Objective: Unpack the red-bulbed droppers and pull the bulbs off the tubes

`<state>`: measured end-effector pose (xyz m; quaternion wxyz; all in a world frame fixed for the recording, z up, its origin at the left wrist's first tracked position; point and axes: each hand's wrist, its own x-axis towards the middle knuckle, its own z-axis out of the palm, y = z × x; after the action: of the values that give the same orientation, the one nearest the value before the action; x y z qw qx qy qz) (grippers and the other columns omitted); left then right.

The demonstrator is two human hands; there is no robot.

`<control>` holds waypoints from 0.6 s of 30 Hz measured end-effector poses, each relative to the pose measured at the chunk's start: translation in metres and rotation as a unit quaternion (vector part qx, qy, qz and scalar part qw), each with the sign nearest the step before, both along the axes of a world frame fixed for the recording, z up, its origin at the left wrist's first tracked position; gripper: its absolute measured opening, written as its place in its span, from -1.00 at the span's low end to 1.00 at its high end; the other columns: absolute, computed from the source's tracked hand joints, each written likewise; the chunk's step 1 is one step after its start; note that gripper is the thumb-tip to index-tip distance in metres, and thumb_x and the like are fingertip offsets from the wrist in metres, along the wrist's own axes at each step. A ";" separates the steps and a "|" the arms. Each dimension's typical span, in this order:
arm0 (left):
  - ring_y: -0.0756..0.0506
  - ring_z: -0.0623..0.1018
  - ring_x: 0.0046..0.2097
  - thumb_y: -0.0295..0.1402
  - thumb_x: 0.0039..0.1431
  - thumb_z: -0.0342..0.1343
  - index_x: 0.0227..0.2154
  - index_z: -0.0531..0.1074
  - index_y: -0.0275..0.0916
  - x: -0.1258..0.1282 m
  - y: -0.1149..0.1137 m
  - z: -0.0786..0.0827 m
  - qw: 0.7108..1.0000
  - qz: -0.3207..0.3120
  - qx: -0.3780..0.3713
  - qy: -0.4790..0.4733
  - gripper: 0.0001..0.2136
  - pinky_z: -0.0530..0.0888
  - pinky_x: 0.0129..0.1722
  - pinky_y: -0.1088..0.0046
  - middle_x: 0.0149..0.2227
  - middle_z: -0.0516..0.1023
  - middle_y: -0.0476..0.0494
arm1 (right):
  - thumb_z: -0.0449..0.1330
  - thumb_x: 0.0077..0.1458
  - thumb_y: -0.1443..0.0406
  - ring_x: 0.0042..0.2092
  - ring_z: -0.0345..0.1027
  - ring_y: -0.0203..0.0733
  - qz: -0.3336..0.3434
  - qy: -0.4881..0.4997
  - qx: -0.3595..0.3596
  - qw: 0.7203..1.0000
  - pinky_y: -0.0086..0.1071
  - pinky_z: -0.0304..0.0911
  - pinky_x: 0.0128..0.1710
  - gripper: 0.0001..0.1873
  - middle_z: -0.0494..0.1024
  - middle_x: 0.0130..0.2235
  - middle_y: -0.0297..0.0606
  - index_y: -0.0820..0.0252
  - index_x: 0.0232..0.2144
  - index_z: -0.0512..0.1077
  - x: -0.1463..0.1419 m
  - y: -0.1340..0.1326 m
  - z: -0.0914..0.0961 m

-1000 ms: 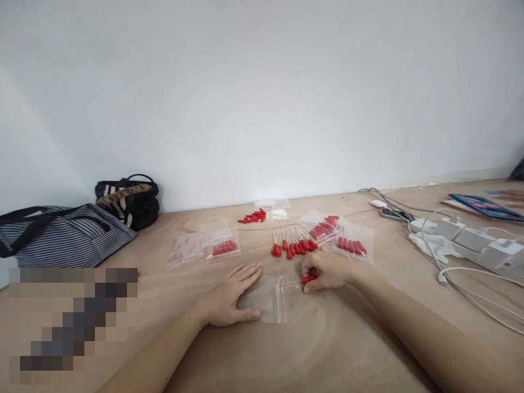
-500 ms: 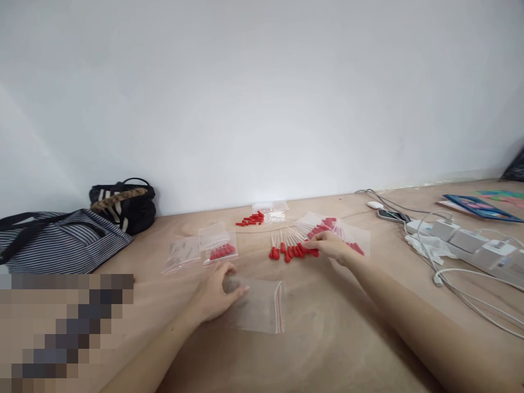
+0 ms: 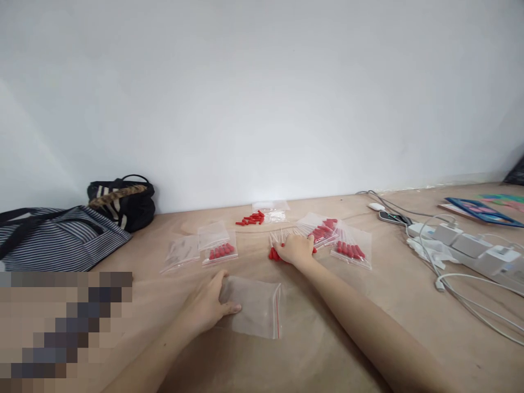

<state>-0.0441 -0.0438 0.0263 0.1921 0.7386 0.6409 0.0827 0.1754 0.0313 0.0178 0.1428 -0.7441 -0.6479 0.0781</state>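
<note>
A clear, red-striped bag [image 3: 254, 310] is lying well apart from the surface's [image 3: 303, 357] far edge. I'm splaying my left hand [image 3: 210, 303], empty, beside it; my right hand [image 3: 298, 250] is covering red-tipped sticks [image 3: 273, 254], grip hidden.

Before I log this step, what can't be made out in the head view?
In the head view:
Right hand: what its fingers hold, if anything, is hidden beneath it.
Red-tipped sticks: exact count; the right hand covers the middle ones.
Striped bag: far end, cut off by the picture's left edge.
Dark object: identity; the picture's right edge cuts it off.
Pixelated patch: contents, masked by coarse blocks.
</note>
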 end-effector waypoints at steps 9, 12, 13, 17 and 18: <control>-0.11 0.43 -0.39 -0.34 -0.22 0.10 -0.09 0.17 -0.26 -0.010 0.009 -0.003 0.992 -0.001 -0.069 -0.101 -0.47 0.31 -0.41 0.42 -0.49 0.36 0.05 | 0.01 0.07 0.08 -0.27 0.29 -0.17 0.134 -0.007 0.153 0.979 -0.30 -0.13 -0.24 -0.65 0.51 -0.41 -0.24 0.18 -0.54 0.41 0.024 -0.020 -0.013; -0.07 0.40 -0.46 -0.28 -0.21 0.10 -0.09 0.19 -0.22 -0.018 0.015 0.001 0.984 -0.006 -0.058 -0.171 -0.49 0.30 -0.44 0.44 -0.52 0.30 0.10 | 0.00 0.09 0.07 -0.36 0.24 -0.25 0.156 0.005 0.173 0.973 -0.33 -0.17 -0.30 -0.56 0.47 -0.52 -0.30 0.20 -0.66 0.35 0.027 -0.026 -0.017; -0.06 0.40 -0.46 -0.24 -0.21 0.11 -0.09 0.19 -0.21 -0.022 0.018 0.005 0.978 -0.008 -0.059 -0.199 -0.47 0.31 -0.44 0.45 -0.51 0.30 0.09 | -0.01 0.10 0.07 -0.38 0.23 -0.27 0.165 0.009 0.183 0.969 -0.34 -0.18 -0.31 -0.54 0.46 -0.54 -0.32 0.20 -0.69 0.33 0.029 -0.028 -0.018; -0.06 0.45 -0.39 -0.06 -0.26 0.17 -0.04 0.14 -0.23 -0.055 0.037 0.030 0.968 0.035 0.001 -0.250 -0.32 0.34 -0.41 0.49 -0.46 0.36 0.06 | 0.01 0.11 0.15 -0.42 0.18 -0.32 0.211 0.023 0.242 0.947 -0.35 -0.19 -0.32 -0.57 0.42 -0.57 -0.36 0.22 -0.71 0.30 0.043 -0.043 -0.024; -0.05 0.45 -0.38 -0.02 -0.25 0.16 -0.02 0.13 -0.24 -0.068 0.045 0.036 0.967 0.053 0.039 -0.244 -0.30 0.34 -0.40 0.51 -0.45 0.37 0.06 | 0.02 0.11 0.17 -0.43 0.16 -0.33 0.221 0.025 0.253 0.942 -0.35 -0.19 -0.33 -0.59 0.41 -0.58 -0.36 0.22 -0.70 0.30 0.047 -0.047 -0.027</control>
<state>-0.1117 0.0012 0.0619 0.3094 0.6676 0.6094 0.2953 0.2224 -0.0154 -0.0090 0.3218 -0.5194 -0.7906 -0.0398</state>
